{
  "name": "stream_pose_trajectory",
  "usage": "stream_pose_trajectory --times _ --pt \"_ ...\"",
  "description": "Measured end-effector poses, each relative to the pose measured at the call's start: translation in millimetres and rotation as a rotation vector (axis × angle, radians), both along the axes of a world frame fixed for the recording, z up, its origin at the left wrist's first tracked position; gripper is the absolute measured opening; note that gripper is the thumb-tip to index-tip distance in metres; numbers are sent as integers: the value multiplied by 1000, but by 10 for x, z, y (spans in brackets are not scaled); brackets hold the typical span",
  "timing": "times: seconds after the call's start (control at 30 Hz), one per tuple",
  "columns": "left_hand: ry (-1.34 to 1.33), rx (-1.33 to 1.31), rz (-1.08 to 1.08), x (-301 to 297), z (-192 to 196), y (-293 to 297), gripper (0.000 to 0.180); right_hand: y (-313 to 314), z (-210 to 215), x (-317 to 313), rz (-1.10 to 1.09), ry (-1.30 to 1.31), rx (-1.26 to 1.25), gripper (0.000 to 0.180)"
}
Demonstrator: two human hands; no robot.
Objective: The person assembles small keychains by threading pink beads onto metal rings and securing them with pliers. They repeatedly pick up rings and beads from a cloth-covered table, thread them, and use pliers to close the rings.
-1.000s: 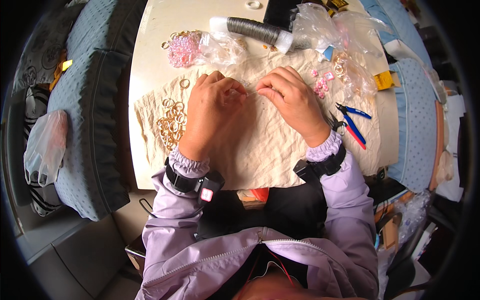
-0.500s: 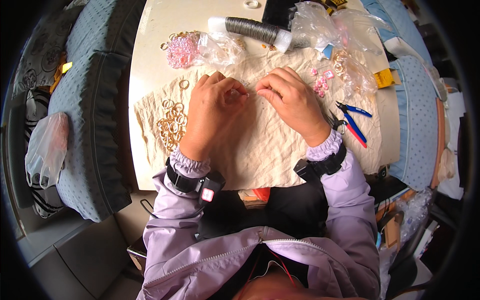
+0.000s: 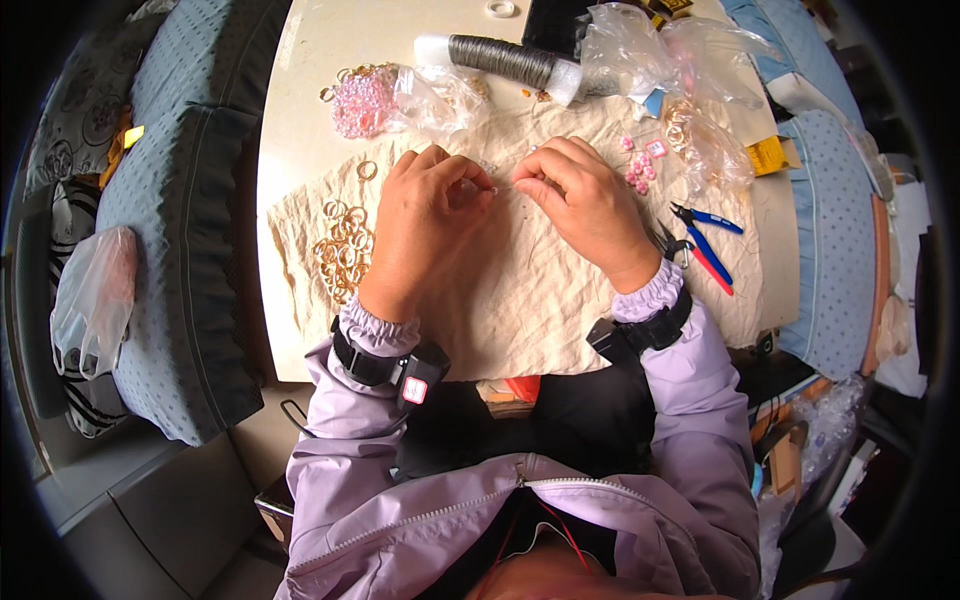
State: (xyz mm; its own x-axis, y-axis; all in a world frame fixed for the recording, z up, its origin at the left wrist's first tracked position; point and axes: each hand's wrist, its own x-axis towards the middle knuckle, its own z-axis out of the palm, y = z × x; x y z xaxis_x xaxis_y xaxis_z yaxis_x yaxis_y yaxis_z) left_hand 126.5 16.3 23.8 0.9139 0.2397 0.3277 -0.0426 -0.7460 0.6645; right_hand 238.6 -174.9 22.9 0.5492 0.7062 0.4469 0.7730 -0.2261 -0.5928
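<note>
gold rings point(image 3: 343, 250) and pliers point(image 3: 703, 249) beside hands point(image 3: 424, 207)

Cream cloth point(image 3: 520, 310) spread over pale table point(image 3: 340, 40). Left hand point(image 3: 420, 215) and right hand point(image 3: 590, 205) held over cloth, well-matched pinch poses, fingers curled, fingertips apart across a narrow gap; whatever is pinched is too small to make out. Gold-coloured rings point(image 3: 343, 250) heaped beside left wrist, single ring point(image 3: 360, 171) set apart above. Pink bead cluster point(image 3: 365, 105) placed beside clear plastic bag point(image 3: 425, 100); spool of grey wire point(image 3: 500, 60) laid behind. Pink-and-white beads point(image 3: 640, 180) scattered right of right hand, blue-and-red-handled cutters point(image 3: 702, 248) left below them.
</note>
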Motion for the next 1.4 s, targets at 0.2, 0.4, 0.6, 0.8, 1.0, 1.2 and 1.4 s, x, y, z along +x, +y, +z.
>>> stream_pose_trajectory --times 0.2,0.4,0.6,0.8,1.0,1.2,1.4 --pt "0 13 1 -9 22 -5 15 12 -1 0 -14 -23 -14 10" --pt "89 18 0 -25 65 -5 18 19 -11 -9 -6 16 -14 10" --pt "24 6 -4 -5 55 -13 15 12 -18 -4 -10 26 -5 10" --pt "71 0 -6 -17 40 -2 18 17 -34 -11 -7 53 -31 10" --pt "34 17 -10 13 -14 -18 17 18 -58 -16 -18 14 -60 10" --pt "30 8 -5 -1 -7 -22 16 17 -56 -22 -37 19 -56 10" --pt "62 -6 0 10 15 -24 16 14 -41 -30 -48 46 -66 10"
